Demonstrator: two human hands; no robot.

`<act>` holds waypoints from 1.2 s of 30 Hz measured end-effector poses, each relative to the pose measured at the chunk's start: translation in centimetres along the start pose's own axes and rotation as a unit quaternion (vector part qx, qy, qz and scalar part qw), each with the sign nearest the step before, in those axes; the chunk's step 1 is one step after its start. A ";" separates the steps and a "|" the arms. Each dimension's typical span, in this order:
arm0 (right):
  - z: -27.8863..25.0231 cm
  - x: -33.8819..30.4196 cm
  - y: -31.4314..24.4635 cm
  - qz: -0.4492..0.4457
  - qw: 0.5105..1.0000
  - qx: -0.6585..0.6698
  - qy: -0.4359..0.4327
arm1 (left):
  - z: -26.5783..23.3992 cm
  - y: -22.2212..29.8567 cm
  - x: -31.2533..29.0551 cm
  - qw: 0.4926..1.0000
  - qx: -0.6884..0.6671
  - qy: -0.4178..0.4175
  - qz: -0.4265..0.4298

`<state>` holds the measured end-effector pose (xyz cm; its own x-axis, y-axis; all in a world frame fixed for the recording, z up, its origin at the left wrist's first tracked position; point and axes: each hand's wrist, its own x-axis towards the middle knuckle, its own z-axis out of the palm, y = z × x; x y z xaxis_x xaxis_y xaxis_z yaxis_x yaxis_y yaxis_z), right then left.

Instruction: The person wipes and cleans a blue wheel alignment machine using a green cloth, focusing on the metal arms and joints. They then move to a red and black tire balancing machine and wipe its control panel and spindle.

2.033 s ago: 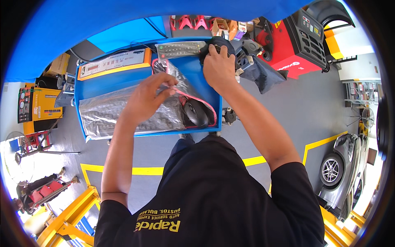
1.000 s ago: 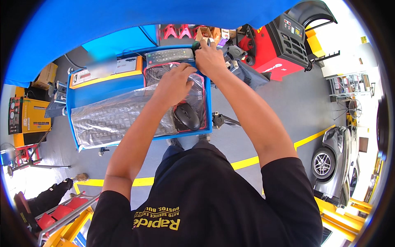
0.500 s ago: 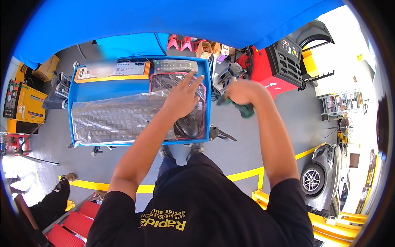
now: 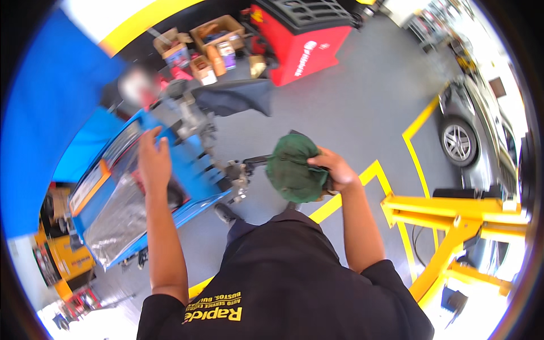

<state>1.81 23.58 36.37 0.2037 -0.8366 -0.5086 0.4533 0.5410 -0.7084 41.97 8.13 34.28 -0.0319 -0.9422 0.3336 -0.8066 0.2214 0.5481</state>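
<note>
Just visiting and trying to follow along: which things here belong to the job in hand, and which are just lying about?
Handled or close by:
green cloth item, gripped by the right hand
blue tray, beneath the open left hand (contact unclear)
clear plastic wrapping, in the tray

Just around:
red machine
cardboard boxes
grey car
yellow metal frame

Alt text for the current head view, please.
A person's right hand holds a green cloth item in front of their body. The left hand is over a blue cart with clear plastic in it; a red machine and silver car stand beyond.
</note>
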 end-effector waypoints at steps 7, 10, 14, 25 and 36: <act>-12.5 -6.4 -4.8 -0.022 0.995 0.096 -0.022 | 12.5 24.9 -5.0 0.824 -0.404 -0.382 -0.109; -14.3 -8.3 -7.0 -0.068 0.992 0.104 0.013 | 18.8 30.2 -9.0 0.589 -0.588 -0.528 -0.170; -17.9 -8.3 -7.8 -0.139 0.985 0.053 0.086 | 22.5 37.7 -10.7 0.503 -0.589 -0.542 -0.325; -31.9 -4.9 -22.4 -0.247 0.894 -0.061 0.369 | 33.9 41.8 0.2 0.638 -0.603 -0.353 -0.325; -42.4 6.4 -38.2 -0.254 0.886 -0.355 0.154 | 49.6 57.5 16.0 0.476 -0.646 -0.472 -0.364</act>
<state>-50.95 1.23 39.39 -0.1661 -0.9838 -0.0676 -0.2646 0.1105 -0.9580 -34.19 -6.68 33.11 -0.7652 -0.4445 -0.4656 0.2103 -0.8562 0.4719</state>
